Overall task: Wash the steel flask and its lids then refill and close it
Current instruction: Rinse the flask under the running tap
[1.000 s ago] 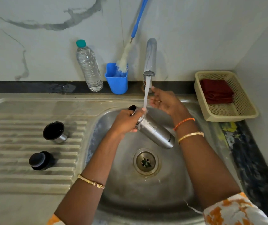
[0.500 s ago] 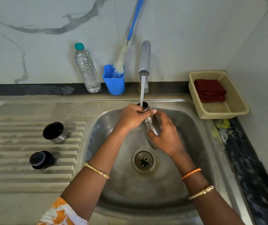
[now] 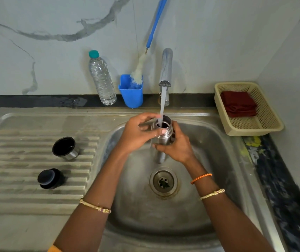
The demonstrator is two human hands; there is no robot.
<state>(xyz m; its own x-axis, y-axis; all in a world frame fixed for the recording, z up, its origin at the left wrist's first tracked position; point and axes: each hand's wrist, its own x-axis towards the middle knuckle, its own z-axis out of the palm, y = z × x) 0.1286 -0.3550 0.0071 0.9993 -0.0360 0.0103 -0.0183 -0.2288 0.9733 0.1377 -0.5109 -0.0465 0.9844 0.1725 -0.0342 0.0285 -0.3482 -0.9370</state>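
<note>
The steel flask [image 3: 163, 135] stands upright over the sink basin [image 3: 209, 160], its open mouth right under the tap [image 3: 166, 70]. Running water falls straight into it. My left hand [image 3: 136, 135] grips the flask's neck from the left. My right hand [image 3: 177, 148] wraps around its body from the right and front, hiding most of it. On the drainboard [image 3: 18, 179] to the left lie the steel cup lid [image 3: 65, 148], open side up, and the black stopper lid [image 3: 50, 179].
A clear water bottle [image 3: 102, 80] and a blue holder [image 3: 131, 93] with a bottle brush [image 3: 138, 70] stand against the back wall. A beige basket [image 3: 269, 124] with a red cloth [image 3: 238, 104] sits at the right. The drain [image 3: 163, 181] is open below the flask.
The flask went from tilted to upright under the stream. My right hand came down from the tap and closed around the flask's body.
</note>
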